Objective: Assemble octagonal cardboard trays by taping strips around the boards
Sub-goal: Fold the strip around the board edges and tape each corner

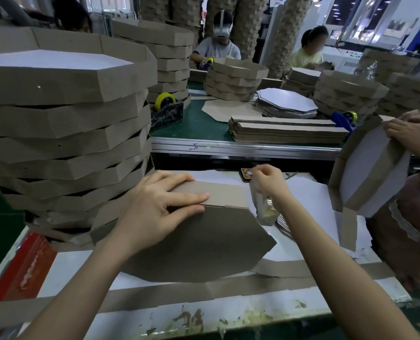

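Brown cardboard fills most of the view, and several items are only partly readable. Clear tape [263, 209] hanging under the right grip [269, 184] is translucent and blurred. Its lower end merges with a yellowish patch, so its outline cannot be fixed. A small brown object with a round hole [246, 173] sits just behind that grip and is partly covered by it; what it is cannot be told. The near left part of the octagonal board [199, 244] is crossed by the left forearm. The stack of finished trays [64, 123] at left runs out of frame. At the right edge another person's hand [410, 133] holds a part-built tray [371, 173] upright, with the arm cut off.

The octagonal board lies flat, brown side up, on the white-covered bench [76, 266] at centre frame. A cardboard strip [223, 195] stands along its far edge. The left grip [154, 207] is spread with fingers straight, pressing the strip against that edge, and the thumb lies at the seam between strip and board. The right grip is pinching the clear tape between thumb and fingertips, just beyond the board's far-right corner at the strip's right end. A long loose strip [228, 288] lies across the bench by the board's near edge
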Motion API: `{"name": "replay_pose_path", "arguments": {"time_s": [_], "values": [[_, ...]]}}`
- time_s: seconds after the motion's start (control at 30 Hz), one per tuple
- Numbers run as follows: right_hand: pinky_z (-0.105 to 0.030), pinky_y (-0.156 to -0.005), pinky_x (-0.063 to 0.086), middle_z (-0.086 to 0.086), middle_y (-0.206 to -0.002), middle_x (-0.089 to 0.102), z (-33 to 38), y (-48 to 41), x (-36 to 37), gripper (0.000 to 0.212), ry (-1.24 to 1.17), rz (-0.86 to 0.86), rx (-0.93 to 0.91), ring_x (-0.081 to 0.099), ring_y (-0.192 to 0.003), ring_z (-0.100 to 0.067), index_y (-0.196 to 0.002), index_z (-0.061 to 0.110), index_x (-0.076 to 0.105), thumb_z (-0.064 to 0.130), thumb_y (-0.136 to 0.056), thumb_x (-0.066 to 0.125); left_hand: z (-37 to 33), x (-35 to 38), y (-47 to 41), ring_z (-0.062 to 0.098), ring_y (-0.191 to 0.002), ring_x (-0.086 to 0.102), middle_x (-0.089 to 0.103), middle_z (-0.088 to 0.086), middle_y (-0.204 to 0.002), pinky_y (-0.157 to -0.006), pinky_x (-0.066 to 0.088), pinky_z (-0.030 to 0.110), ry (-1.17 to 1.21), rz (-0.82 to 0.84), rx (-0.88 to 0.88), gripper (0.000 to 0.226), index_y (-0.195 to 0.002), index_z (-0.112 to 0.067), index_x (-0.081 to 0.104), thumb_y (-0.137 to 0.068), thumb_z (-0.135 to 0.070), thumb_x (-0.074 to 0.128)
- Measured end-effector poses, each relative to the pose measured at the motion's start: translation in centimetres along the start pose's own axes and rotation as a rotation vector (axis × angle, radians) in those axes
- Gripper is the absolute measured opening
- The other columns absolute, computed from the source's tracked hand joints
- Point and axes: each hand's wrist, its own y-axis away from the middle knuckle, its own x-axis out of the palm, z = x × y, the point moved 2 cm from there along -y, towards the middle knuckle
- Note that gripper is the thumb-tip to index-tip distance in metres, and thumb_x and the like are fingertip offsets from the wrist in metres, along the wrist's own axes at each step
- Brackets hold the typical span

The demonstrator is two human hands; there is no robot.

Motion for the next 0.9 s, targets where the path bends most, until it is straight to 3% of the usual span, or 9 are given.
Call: {"name": "replay_pose_path", "arguments": {"time_s": [0.13,0.2,0.33,0.43,0.57,0.63,0.73,0.9], "values": [[-0.04,-0.077,0.054,-0.019,-0.1,0.06,-7.2,-4.8,-1.1,0.028,0.152,0.024,0.348,0.062,-0.092,-0.034,-0.114,-0.002,0.059,0.015,-0.096,0.047,-1.0,1.4,-2.3,0.015,-0.11,0.054,0.063,-0.013,-0.123,-0.09,0.044,0.04,-0.071,0.047,-0.011,0.029,-0.108,-0.048,0.069,-0.083,-0.057,0.056],[-0.042,-0.077,0.053,-0.02,-0.1,0.058,-9.5,-6.3,-1.7,0.028,0.253,0.033,0.433,0.062,-0.096,-0.037,-0.115,-0.007,0.057,0.011,-0.096,0.048,-1.3,2.1,-3.2,0.015,-0.11,0.055,0.063,-0.014,-0.123,-0.09,0.044,0.039,-0.095,0.059,-0.002,0.03,-0.108,-0.051,0.069,-0.084,-0.06,0.054],[-0.056,-0.094,0.052,-0.028,-0.116,0.059,-13.1,-9.2,-1.7,0.024,0.273,0.115,0.563,0.061,-0.11,-0.045,-0.115,-0.01,0.053,-0.004,-0.093,0.049,-1.0,2.9,-4.3,0.013,-0.11,0.055,0.063,-0.015,-0.123,-0.088,0.046,0.04,-0.114,0.058,0.003,0.034,-0.109,-0.053,0.067,-0.085,-0.062,0.047],[-0.052,-0.093,0.053,-0.025,-0.116,0.057,-14.5,-10.1,-1.1,0.016,0.277,0.127,0.636,0.06,-0.111,-0.042,-0.112,-0.005,0.051,0.001,-0.097,0.047,-0.6,3.1,-4.5,0.012,-0.109,0.055,0.063,-0.015,-0.123,-0.088,0.047,0.041,-0.123,0.045,-0.012,0.031,-0.109,-0.053,0.067,-0.085,-0.062,0.049],[-0.044,-0.086,0.054,-0.024,-0.122,0.055,-15.8,-11.4,-0.5,0.025,0.283,0.053,0.685,0.057,-0.11,-0.04,-0.118,-0.005,0.052,0.008,-0.097,0.051,0.1,3.3,-5.1,0.012,-0.11,0.055,0.062,-0.016,-0.123,-0.087,0.048,0.041,-0.124,0.034,-0.035,0.031,-0.11,-0.053,0.067,-0.086,-0.061,0.049],[-0.045,-0.09,0.053,-0.024,-0.112,0.06,-16.1,-12.0,-0.6,0.022,0.242,-0.015,0.68,0.059,-0.108,-0.039,-0.112,-0.004,0.055,0.01,-0.095,0.055,0.3,3.3,-5.3,0.012,-0.111,0.055,0.062,-0.017,-0.123,-0.088,0.048,0.041,-0.117,0.032,-0.055,0.031,-0.11,-0.054,0.066,-0.086,-0.062,0.049],[-0.043,-0.078,0.051,-0.019,-0.086,0.062,-16.1,-11.8,-0.7,0.013,-0.02,-0.151,0.694,0.064,-0.093,-0.036,-0.097,0.001,0.056,0.011,-0.09,0.056,0.4,3.3,-5.6,0.012,-0.112,0.054,0.061,-0.017,-0.123,-0.089,0.047,0.04,-0.124,0.038,-0.067,0.033,-0.11,-0.054,0.066,-0.085,-0.064,0.046],[-0.035,-0.065,0.047,-0.009,-0.078,0.059,-16.4,-9.3,-0.8,0.017,-0.417,-0.39,0.643,0.058,-0.073,-0.028,-0.087,0.006,0.058,0.023,-0.084,0.059,0.7,3.4,-5.6,0.011,-0.112,0.054,0.062,-0.018,-0.122,-0.087,0.047,0.039,-0.12,0.019,-0.071,0.035,-0.11,-0.054,0.065,-0.085,-0.065,0.045]]}}
